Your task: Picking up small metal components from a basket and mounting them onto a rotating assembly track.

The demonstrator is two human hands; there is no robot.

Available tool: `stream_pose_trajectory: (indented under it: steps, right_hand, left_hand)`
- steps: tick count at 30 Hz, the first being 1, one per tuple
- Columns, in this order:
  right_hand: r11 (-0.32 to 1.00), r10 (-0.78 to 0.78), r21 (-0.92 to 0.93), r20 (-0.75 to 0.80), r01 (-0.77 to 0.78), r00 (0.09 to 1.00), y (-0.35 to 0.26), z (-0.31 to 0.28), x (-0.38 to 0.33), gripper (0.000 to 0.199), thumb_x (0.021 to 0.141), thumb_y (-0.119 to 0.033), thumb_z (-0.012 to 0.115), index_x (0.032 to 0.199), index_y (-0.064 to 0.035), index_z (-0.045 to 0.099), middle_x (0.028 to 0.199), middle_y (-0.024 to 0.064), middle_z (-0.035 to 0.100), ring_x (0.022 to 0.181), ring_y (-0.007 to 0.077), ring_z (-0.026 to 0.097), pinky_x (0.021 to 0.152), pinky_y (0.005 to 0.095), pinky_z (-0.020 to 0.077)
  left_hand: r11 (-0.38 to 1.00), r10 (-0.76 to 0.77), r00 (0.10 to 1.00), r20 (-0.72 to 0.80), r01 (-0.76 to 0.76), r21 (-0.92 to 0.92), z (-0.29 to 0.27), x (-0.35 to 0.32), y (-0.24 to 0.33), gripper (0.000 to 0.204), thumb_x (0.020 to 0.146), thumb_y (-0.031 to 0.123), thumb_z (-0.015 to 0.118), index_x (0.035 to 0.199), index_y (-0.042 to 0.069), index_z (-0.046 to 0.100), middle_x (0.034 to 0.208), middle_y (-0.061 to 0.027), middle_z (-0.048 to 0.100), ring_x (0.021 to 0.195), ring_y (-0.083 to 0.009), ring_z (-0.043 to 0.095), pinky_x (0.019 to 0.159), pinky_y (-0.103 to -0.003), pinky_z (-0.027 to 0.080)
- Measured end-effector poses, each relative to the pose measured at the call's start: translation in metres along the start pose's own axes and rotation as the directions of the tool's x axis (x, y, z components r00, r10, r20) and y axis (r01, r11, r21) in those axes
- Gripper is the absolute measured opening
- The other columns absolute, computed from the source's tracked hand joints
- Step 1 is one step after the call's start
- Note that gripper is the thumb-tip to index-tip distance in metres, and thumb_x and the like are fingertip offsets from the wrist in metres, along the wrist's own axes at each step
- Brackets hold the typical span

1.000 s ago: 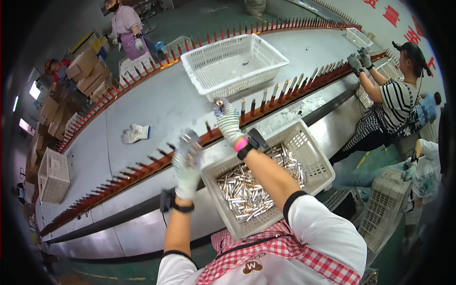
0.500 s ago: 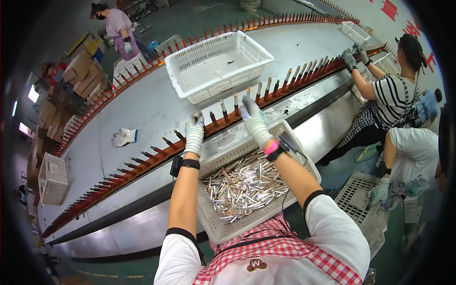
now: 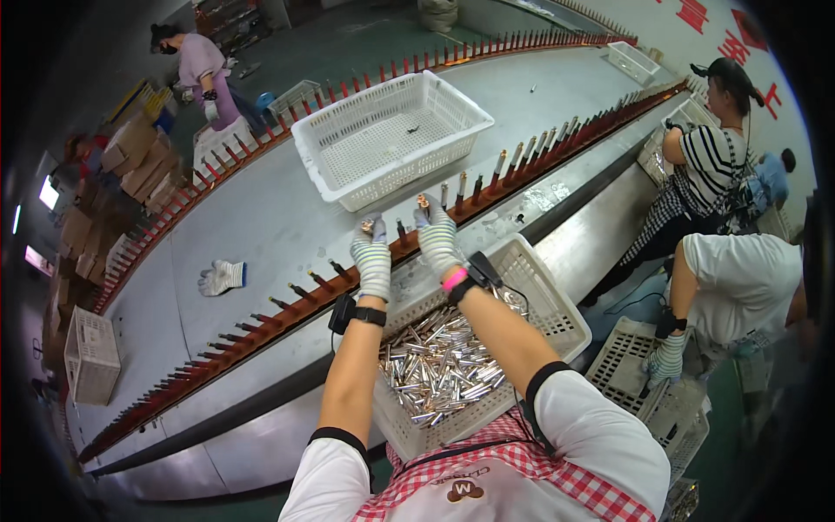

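Both my hands wear white knitted gloves with striped cuffs. My left hand [image 3: 372, 254] is closed around small metal tubes [image 3: 367, 227], whose copper-coloured ends show at the fingertips. Just to its right, my right hand [image 3: 438, 237] grips similar tubes [image 3: 424, 202] over the row of upright posts [image 3: 401, 230]. Silver tubes [image 3: 501, 162] cap several posts to the right, while those to the left are bare with dark or yellowish tips. Below my hands, a pale plastic crate [image 3: 557, 304] against my apron holds a heap of loose tubes [image 3: 448, 357].
A large white basket [image 3: 417, 163] with a small dark piece inside stands on the metal table [image 3: 261, 252]. A loose glove [image 3: 222, 277] lies left of it. Another crate [image 3: 93, 352] sits at far left. Co-workers [image 3: 718, 161] are at the right, near more crates.
My right hand has moved left along the posts, close to my left hand, and tube ends now show in its fingers. The striped-shirted co-worker's hands have drawn back from the row.
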State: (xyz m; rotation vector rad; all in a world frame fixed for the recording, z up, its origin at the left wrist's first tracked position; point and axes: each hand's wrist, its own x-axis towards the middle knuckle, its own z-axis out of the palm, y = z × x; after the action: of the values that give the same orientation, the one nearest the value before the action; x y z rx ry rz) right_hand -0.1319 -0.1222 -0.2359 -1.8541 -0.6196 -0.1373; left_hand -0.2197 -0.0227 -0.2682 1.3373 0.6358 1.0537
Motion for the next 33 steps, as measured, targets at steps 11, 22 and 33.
stream_pose_trajectory:
  steps: [11,22,33]
  right_hand:
    - [0.983,0.062,0.177,-0.037,-0.055,0.997,0.047,-0.021,0.040,0.028,0.093,-0.007,0.059,0.120,0.0029,0.057,0.107,0.0106,0.067,0.094,0.0148,0.060,0.085,0.0296,0.0490]
    - [0.828,-0.028,0.554,0.192,-0.085,0.981,-0.076,-0.008,0.002,0.031,0.088,-0.002,0.064,0.119,-0.0013,0.057,0.094,0.0039,0.062,0.085,0.0098,0.056,0.075,0.0244,0.0487]
    - [0.982,0.090,0.141,0.240,-0.127,0.966,0.016,-0.121,0.017,0.047,0.093,-0.016,0.062,0.135,0.0010,0.048,0.129,0.0164,0.058,0.118,0.0238,0.055,0.102,0.0349,0.0431]
  left_hand:
    - [0.967,0.051,0.980,0.192,-0.096,0.235,0.078,-0.022,0.036,0.035,0.089,0.006,0.060,0.125,0.005,0.060,0.098,-0.0140,0.070,0.080,-0.0200,0.063,0.076,-0.032,0.051]
    - [0.995,0.053,0.996,0.078,-0.059,0.083,-0.025,-0.001,0.024,0.020,0.090,0.004,0.062,0.109,0.001,0.065,0.101,-0.0058,0.069,0.092,-0.0125,0.061,0.084,-0.027,0.049]
    - [0.934,-0.344,0.295,0.891,0.012,0.357,-0.024,-0.085,0.137,0.053,0.089,0.023,0.067,0.132,-0.003,0.049,0.132,-0.0136,0.056,0.123,-0.0232,0.053,0.100,-0.035,0.046]
